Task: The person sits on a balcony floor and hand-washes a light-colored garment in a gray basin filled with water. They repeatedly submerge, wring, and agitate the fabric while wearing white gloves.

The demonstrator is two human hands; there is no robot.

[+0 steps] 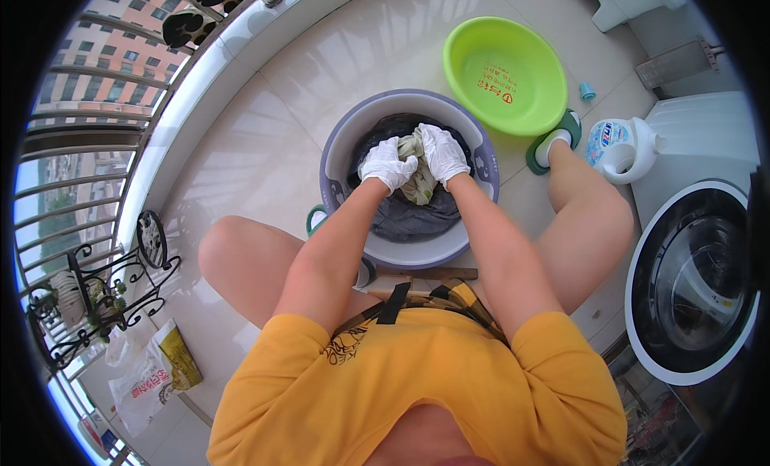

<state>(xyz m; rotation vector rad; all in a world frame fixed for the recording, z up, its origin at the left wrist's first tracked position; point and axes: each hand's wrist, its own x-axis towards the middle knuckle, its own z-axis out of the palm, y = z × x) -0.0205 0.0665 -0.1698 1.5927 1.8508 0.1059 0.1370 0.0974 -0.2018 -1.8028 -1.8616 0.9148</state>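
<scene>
A bunched, pale green cloth (419, 186) is between my hands, above a grey and purple plastic basin (409, 256). My left hand (388, 163), in a white disposable glove, grips the cloth from its left side. On the other side my right hand (442, 153), gloved the same way, is closed on the cloth's upper part. Dark wet fabric (409, 218) lies in the basin beneath both hands. The fingertips are partly hidden in the folds.
A bright green plastic basin (511, 75) stands at the upper right. Nearby are a small blue cap (587, 92), a white detergent jug (625, 150) and a washing machine's round door (692, 285). Metal railings (84, 138), a black plant stand (129, 303) and a plastic bag (141, 385) are at the left.
</scene>
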